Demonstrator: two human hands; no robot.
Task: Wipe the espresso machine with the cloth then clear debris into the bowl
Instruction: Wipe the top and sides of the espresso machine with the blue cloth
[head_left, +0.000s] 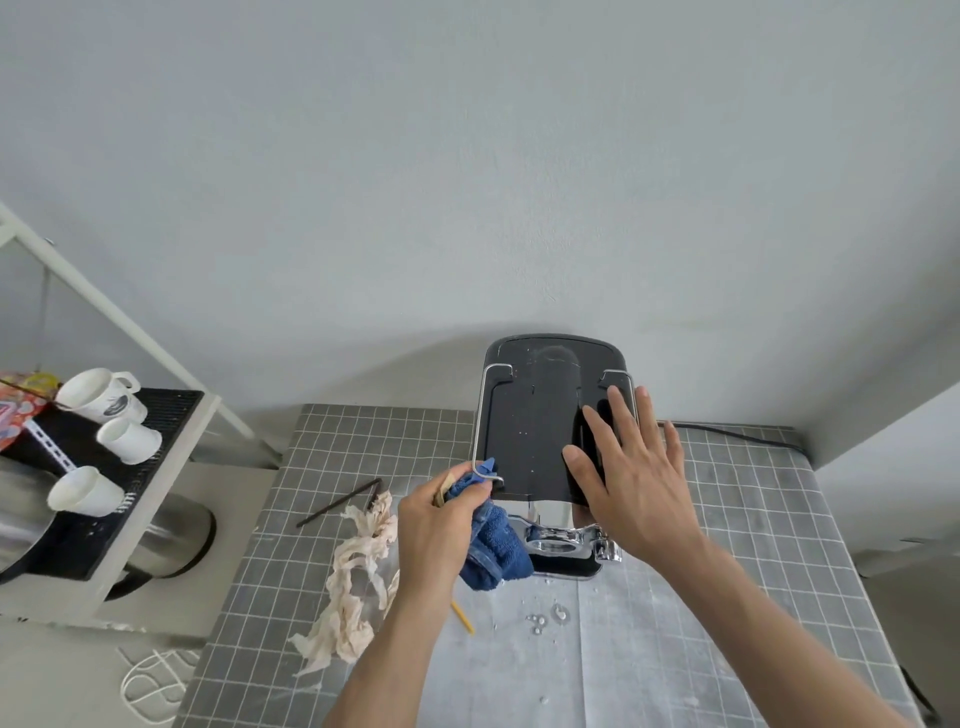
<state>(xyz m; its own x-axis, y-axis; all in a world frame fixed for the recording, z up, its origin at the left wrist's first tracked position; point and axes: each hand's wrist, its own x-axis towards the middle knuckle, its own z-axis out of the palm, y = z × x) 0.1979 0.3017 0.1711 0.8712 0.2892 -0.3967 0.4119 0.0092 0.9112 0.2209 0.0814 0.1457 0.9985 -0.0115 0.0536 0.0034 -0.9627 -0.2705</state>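
The desk (753, 519), under its grey checked cover, carried the black espresso machine (540, 415) against the back wall. The right hand (634, 483) lay flat on the machine's top, fingers straight and spread, seemingly steadying it. The left hand (441, 525) gripped the blue cloth (496, 551), its fingers curled round the bunched fabric and pressing it to the front left end of the wire rail (480, 415), with the rest of the cloth hanging down beside the chrome brew head (558, 540).

The wiping looked to be in progress: pale specks showed on the black top. The debris step appeared untouched. A crumpled beige strip (358, 577), a dark stick (340, 501), a yellow stick (462, 617) and water droplets (545, 619) lay on the desk in front of the machine. No bowl was in view.
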